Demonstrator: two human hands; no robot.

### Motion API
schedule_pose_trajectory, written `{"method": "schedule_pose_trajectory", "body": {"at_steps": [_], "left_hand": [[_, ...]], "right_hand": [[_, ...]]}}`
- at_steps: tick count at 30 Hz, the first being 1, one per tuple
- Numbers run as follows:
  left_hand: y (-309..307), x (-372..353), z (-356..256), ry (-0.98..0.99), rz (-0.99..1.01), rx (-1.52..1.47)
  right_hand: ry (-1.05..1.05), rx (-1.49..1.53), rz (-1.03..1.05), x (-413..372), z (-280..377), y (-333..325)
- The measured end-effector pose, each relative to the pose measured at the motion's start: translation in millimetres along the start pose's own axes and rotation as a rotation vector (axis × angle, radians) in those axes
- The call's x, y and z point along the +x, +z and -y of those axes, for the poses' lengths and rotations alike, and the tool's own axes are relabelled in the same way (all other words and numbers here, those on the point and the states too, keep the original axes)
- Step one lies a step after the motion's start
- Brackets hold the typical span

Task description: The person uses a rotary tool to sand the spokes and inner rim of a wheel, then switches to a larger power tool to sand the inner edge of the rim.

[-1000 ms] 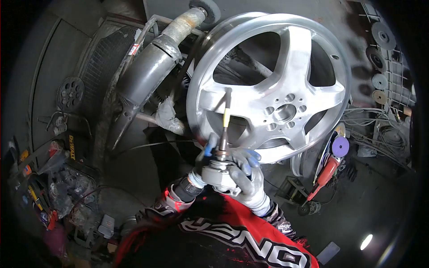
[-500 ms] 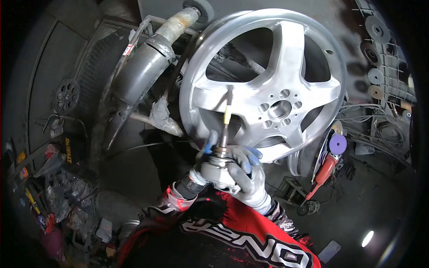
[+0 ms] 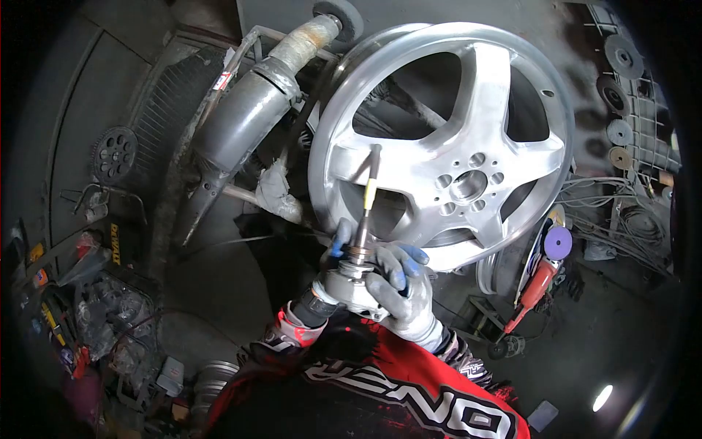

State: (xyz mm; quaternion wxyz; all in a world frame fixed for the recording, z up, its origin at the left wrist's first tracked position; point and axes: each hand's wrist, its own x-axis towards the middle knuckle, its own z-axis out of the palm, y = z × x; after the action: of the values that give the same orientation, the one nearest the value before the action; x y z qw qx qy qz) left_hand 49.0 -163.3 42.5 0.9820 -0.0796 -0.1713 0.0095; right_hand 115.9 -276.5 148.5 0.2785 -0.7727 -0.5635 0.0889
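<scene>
In the head view I hold a silver angle grinder with a long shaft carrying a yellow-banded section. Its grey tip rests against, or just over, one spoke of an alloy wheel rim. My left hand, in a grey glove with blue fingertips, closes around the tool's left side; most of its fingers are hidden behind the grinder. From the right, my gloved right hand wraps over the tool's head. The rim is bare shiny metal, tilted up in front of me.
Left of the rim, a large grey motor with a buffing wheel sits on a frame. A red polisher with a purple pad hangs at the right. Discs hang on a wire rack. Bags and tools clutter the lower left.
The view has shifted, so the rim and motor appear slightly further right and lower. The shaft's tip sits nearer the outer end of the spoke. Both hands keep their grip.
</scene>
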Motion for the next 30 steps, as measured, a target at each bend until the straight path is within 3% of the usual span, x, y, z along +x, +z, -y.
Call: {"method": "schedule_pose_trajectory", "body": {"at_steps": [2, 3, 9, 13, 15, 17, 24, 27, 30], "left_hand": [[0, -2, -7, 0.112, 0.023, 0.127], [-4, -14, -11, 0.046, -0.054, 0.043], [-2, -21, -20, 0.088, -0.125, 0.047], [1, -3, -6, 0.071, -0.023, 0.023], [1, 13, 1, 0.016, 0.023, 0.159], [-12, 27, 17, -0.027, 0.049, 0.214], [-22, 15, 28, -0.171, -0.138, -0.266], [-1, 6, 13, -0.065, -0.115, 0.033], [23, -4, -5, 0.013, -0.180, -0.072]], "right_hand": [[-0.013, 0.017, 0.009, 25, 15, -2], [-0.016, 0.016, 0.007, 28, 15, 2], [-0.032, 0.096, 0.075, 34, 12, 9], [-0.031, 0.068, 0.049, 22, 9, -7], [0.065, -0.021, 0.034, 3, 4, -12], [0.041, -0.038, -0.086, -9, -6, -15], [0.041, -0.011, -0.104, -8, -6, -23], [0.012, 0.120, -0.102, 1, 3, -12], [0.055, 0.126, 0.054, 18, 14, -11]]}}
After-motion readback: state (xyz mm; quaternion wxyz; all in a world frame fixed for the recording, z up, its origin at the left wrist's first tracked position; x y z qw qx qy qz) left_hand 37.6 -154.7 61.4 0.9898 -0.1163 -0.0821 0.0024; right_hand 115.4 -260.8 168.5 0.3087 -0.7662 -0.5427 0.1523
